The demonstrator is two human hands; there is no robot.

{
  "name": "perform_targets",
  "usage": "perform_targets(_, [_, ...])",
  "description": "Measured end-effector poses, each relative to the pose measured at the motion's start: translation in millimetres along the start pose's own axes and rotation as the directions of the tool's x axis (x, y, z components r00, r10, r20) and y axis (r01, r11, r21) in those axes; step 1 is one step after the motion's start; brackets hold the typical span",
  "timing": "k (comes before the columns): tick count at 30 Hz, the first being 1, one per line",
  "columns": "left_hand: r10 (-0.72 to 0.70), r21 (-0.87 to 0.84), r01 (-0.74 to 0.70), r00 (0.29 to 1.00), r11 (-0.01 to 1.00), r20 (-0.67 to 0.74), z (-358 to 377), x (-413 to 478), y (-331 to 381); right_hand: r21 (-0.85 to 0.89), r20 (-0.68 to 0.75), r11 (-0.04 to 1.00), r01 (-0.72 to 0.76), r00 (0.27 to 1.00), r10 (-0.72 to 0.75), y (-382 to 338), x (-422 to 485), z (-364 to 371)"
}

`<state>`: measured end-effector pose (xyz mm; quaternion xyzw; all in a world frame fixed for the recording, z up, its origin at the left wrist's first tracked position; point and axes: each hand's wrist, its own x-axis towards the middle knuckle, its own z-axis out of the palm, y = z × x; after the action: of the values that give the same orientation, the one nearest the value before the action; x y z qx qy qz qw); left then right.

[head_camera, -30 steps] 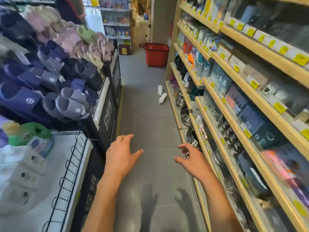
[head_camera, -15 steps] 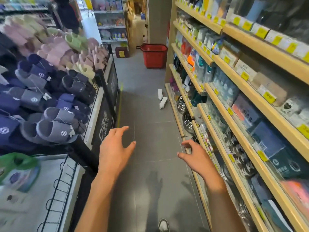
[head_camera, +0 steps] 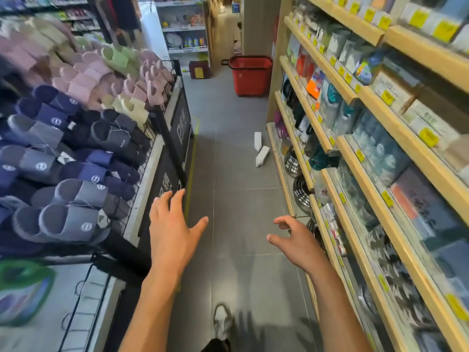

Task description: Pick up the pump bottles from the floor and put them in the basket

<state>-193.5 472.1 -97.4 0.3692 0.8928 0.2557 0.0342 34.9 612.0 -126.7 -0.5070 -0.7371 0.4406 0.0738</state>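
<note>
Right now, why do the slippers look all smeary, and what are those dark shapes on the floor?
Head view: the slippers on the left and the shelf boxes on the right are smeared, likely camera motion; the pump bottles and red basket in the middle look sharper; the dark shapes on the floor are shadows of the left hand and right hand.

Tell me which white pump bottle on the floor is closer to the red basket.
The far pump bottle, next up the aisle toward the red basket. The slanted pump bottle beside it lies closer to the person.
</note>
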Motion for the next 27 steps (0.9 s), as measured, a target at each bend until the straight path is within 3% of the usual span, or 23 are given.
perform_targets(14, [0.027, -0.175, -0.013, 0.997, 0.985, 0.076, 29.6, 218.4, 24.4, 0.0, -0.173, 0.998, -0.059, 0.983, 0.058, -74.1, 148.5, -52.3])
perform_targets(20, [0.127, -0.182, -0.108, 0.987, 0.977, 0.096, 57.1, 267.7, 52.6, -0.04, -0.145, 0.995, -0.09, 0.986, 0.083, -85.3, 202.3, -61.0])
perform_targets(27, [0.125, -0.121, -0.116, 0.99, 0.986, 0.068, 84.3, 347.2, 87.2, 0.01, -0.131, 0.998, -0.06, 0.99, 0.061, -99.9, 305.4, -92.1])
